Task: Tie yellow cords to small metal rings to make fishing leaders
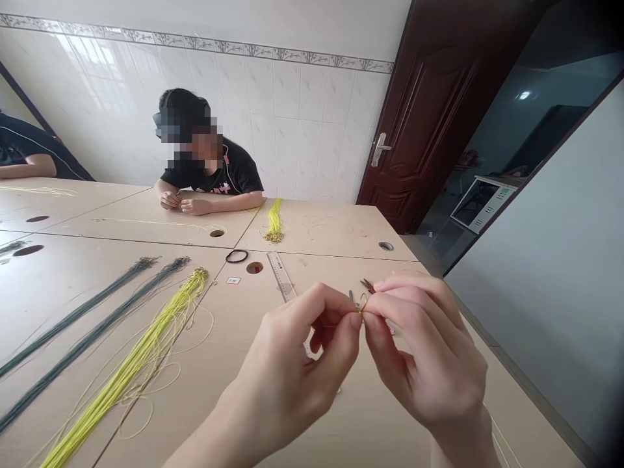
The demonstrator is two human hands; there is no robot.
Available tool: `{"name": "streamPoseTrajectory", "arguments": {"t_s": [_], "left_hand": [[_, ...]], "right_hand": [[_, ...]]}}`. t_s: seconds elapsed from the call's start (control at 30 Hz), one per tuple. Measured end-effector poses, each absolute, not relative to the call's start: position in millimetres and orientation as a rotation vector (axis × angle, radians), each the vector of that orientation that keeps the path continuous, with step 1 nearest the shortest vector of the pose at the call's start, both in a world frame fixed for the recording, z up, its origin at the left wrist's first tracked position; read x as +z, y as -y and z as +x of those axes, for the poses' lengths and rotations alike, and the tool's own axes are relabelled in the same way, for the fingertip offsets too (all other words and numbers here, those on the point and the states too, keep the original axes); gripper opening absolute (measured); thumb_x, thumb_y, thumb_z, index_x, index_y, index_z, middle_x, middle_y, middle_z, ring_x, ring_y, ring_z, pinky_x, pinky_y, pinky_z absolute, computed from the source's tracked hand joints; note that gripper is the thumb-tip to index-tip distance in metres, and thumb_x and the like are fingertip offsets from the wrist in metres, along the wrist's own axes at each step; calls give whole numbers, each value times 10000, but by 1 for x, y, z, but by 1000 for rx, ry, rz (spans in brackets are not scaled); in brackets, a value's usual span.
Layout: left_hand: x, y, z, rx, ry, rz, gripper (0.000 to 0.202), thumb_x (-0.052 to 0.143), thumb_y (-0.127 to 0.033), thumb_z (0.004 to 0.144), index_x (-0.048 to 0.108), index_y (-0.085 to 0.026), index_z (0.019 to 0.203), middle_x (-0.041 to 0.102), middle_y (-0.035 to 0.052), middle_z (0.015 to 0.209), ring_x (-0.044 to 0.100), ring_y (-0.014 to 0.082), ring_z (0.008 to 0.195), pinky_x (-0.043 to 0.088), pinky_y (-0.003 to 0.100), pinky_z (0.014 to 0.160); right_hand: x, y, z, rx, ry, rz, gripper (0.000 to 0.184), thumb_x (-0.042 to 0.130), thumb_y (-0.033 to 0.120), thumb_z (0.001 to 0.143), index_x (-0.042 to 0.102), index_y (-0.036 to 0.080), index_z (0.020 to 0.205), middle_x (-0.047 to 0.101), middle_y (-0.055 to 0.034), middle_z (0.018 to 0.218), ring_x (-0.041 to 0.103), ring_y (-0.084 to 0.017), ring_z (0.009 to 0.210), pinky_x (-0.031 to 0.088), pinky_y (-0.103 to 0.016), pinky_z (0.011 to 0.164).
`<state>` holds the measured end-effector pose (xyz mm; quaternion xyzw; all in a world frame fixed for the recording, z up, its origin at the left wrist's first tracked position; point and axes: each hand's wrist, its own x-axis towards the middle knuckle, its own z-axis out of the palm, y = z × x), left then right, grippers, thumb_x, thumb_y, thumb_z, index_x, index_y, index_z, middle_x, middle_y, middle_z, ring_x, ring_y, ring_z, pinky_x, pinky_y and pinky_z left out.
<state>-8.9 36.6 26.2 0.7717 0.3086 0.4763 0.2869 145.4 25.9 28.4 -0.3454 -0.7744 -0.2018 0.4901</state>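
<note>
My left hand (302,354) and my right hand (429,344) meet above the table, thumbs and index fingers pinched tip to tip. Between the fingertips sits a small golden fish hook (363,299), its curved end pointing up. Thin yellow line shows at the pinch, mostly hidden by the fingers. Just behind the right fingertips lies a small cutting tool (368,286) with red handles, partly covered. A clear ruler (281,276) lies beyond the left hand. To the left stretches a bundle of yellow lines (146,344), with golden hooks at its far end.
Two dark green line bundles (104,318) lie at the left. Across the table (322,227) a co-worker in black (238,169) leans on folded arms, near another yellow bundle (275,221). A black ring (236,257), a small label (233,281) and cable holes (254,267) are mid-table.
</note>
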Motion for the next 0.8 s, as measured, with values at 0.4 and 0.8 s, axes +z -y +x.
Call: {"name": "streamPoseTrajectory", "arguments": {"t_s": [0.4,0.8], "left_hand": [[27,-35,-11,1250,-770,1808,150,479,-216,935,528,-217,794,487,-54,611,430,73,551,350,162,460],[36,-35,-12,1093,-686,1617,213,507,-282,915,543,-189,727,442,-54,549,382,60,496,327,127,438]], "right_hand": [[27,-25,151,-410,1859,-823,115,597,44,804,575,129,877,620,-63,790,558,-199,845,500,-426,809],[22,-23,153,-650,1855,-754,244,629,76,789,633,168,1015,653,-56,844,605,-216,868,506,-483,865]]}}
